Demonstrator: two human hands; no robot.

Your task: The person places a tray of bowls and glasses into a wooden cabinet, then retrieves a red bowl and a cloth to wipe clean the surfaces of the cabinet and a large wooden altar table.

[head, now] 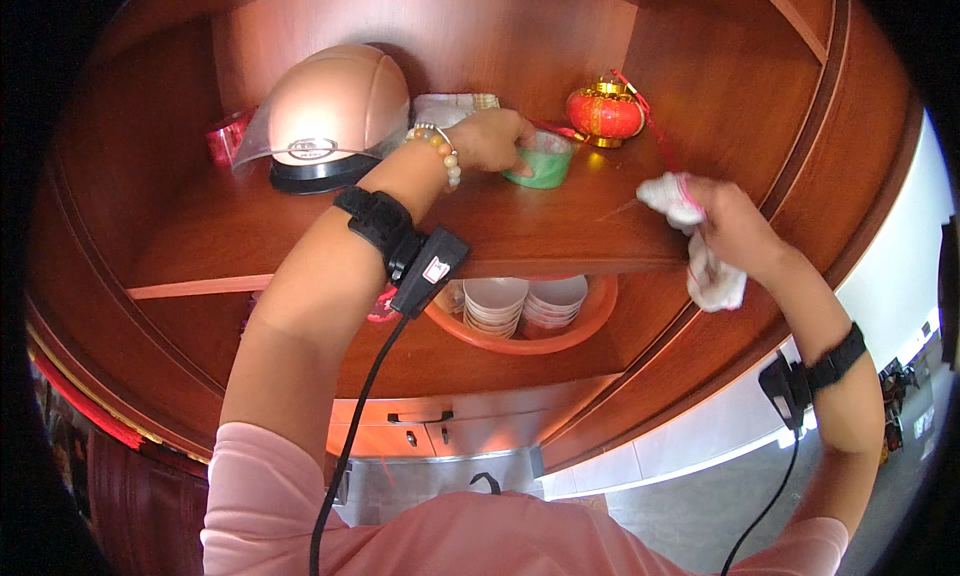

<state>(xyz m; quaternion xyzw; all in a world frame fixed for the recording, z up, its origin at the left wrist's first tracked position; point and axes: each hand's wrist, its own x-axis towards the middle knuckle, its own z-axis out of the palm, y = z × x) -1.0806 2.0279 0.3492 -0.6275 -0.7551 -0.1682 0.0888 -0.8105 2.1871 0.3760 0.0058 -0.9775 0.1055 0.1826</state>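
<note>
My left hand (491,140) reaches over the wooden cabinet shelf (480,231) and grips a roll of green tape (544,163) by its left side. Bunched in my right hand (731,212) is a white cloth (712,272) with pink edging; part of it hangs below the fingers. Just behind the tape a small red and gold lantern ornament (606,114) stands on the shelf, its red cord trailing to both sides. Left of my left hand sits a pinkish-gold helmet (337,103) with a clear visor. A folded cloth (450,108) lies behind my left wrist.
A red translucent roll (225,137) is partly hidden behind the helmet's visor. On the lower shelf, an orange basin (517,347) holds stacked white bowls (495,298). Drawers with black handles (420,418) are below. Black cables (360,418) run from both wrist straps.
</note>
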